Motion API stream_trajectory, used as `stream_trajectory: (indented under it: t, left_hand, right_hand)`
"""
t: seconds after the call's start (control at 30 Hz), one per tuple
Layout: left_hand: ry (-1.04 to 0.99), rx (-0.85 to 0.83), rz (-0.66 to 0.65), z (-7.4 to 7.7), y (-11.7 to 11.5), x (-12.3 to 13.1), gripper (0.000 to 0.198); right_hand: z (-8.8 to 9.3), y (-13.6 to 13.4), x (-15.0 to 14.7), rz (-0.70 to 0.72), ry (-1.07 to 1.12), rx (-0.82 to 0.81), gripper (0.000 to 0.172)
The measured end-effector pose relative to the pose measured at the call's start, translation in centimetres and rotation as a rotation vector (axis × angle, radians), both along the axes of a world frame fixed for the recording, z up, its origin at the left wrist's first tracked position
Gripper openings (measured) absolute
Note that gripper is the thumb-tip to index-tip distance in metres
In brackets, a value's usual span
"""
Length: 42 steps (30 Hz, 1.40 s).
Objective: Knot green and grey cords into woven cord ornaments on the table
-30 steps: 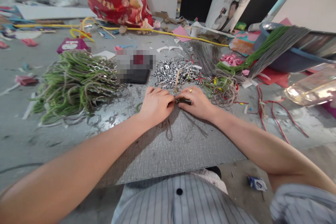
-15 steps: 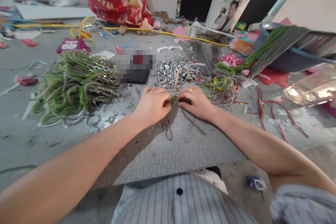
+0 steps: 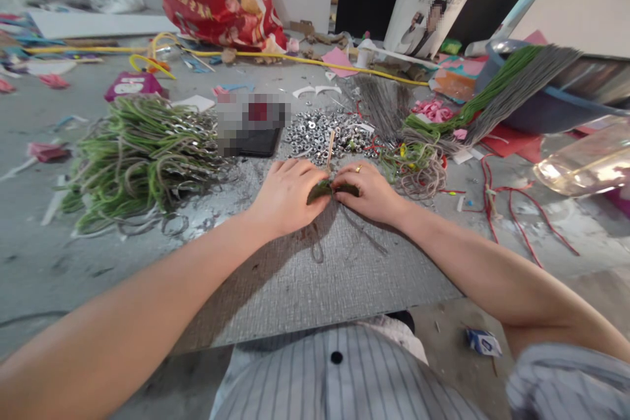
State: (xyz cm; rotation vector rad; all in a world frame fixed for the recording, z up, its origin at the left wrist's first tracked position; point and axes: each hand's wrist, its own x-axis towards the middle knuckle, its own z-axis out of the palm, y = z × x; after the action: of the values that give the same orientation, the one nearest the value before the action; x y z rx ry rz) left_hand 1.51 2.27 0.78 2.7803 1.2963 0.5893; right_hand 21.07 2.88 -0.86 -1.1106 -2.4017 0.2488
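Side by side over the grey board (image 3: 275,292), my left hand (image 3: 291,197) and my right hand (image 3: 370,191) nearly meet. Both pinch thin cord between thumb and forefinger; the fingers mostly hide it. Grey cord ends (image 3: 365,233) trail onto the board below my right hand, which wears a ring. A thin grey loop of cord (image 3: 315,251) lies below my left hand. Just beyond the fingertips are a small wooden stick (image 3: 331,146) and a heap of shiny metal rings or beads (image 3: 308,131).
Green and grey cord loops (image 3: 142,157) are piled at left, beside a dark flat object (image 3: 260,143). At right lie tangled cords (image 3: 423,170), red cords (image 3: 488,197) and a clear bottle (image 3: 581,161). Long cord strands (image 3: 512,88) hang over a blue basin (image 3: 546,108).
My left hand has shifted slightly right, its thumb and fingertips now closer to my right hand. My right hand has stayed almost still.
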Motion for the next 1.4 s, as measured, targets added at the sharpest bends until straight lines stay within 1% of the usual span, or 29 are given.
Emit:
stream_trajectory:
  t: [0.1, 0.2, 0.3, 0.37, 0.43, 0.6, 0.7, 0.8, 1.0, 1.1, 1.17, 1.23, 1.3, 1.4]
  left_hand:
    - [0.05, 0.02, -0.034, -0.6, 0.4, 0.2, 0.018]
    - [0.049, 0.022, -0.047, -0.8, 0.6, 0.2, 0.02]
    - [0.002, 0.027, -0.067, -0.4, 0.4, 0.0, 0.021]
    - [-0.023, 0.033, -0.072, 0.2, 0.2, -0.3, 0.02]
    - [-0.006, 0.027, -0.073, 0.9, 0.0, -0.7, 0.019]
    - [0.163, -0.066, -0.09, 2.0, 0.0, -1.7, 0.016]
    - [0.26, -0.138, -0.061, 2.2, 0.0, -2.0, 0.016]
    - [0.32, -0.202, -0.017, 2.3, -0.1, -2.0, 0.019]
    - [0.445, -0.387, -0.007, 3.0, -0.3, -1.8, 0.036]
    - [0.452, -0.371, 0.056, 3.4, -0.4, -1.8, 0.038]
    - [0.409, -0.319, 0.08, 3.5, -0.4, -1.9, 0.033]
    - [0.377, -0.291, 0.085, 3.7, -0.5, -2.1, 0.024]
    - [0.402, -0.32, 0.084, 3.8, -0.4, -2.3, 0.018]
    - [0.459, -0.393, 0.072, 3.8, -0.3, -2.7, 0.014]
  right_hand:
    - [0.0, 0.0, 0.0, 0.007, 0.0, 0.005, 0.008]
    - [-0.1, 0.0, 0.0, 0.012, -0.005, 0.012, 0.008]
    - [-0.1, 0.0, 0.0, 0.009, -0.004, 0.017, 0.007]
    - [-0.1, 0.0, 0.0, 0.009, 0.004, 0.016, 0.007]
    - [-0.1, -0.1, 0.1, 0.009, 0.007, 0.012, 0.007]
    - [-0.1, -0.1, 0.2, 0.02, 0.0, 0.022, 0.006]
    - [-0.2, -0.1, 0.2, 0.013, -0.005, 0.032, 0.008]
    - [-0.2, -0.3, 0.1, 0.019, -0.013, 0.059, 0.015]
    - [0.6, -1.4, -0.3, 0.139, -0.112, 0.141, 0.026]
    - [0.9, -1.8, -0.6, 0.191, -0.181, 0.144, 0.032]
    - [1.0, -2.0, -0.8, 0.216, -0.214, 0.146, 0.035]
    - [1.0, -2.1, -0.8, 0.241, -0.235, 0.151, 0.037]
    - [1.0, -2.1, -0.9, 0.261, -0.249, 0.157, 0.037]
    - [1.1, -2.0, -0.9, 0.281, -0.26, 0.165, 0.035]
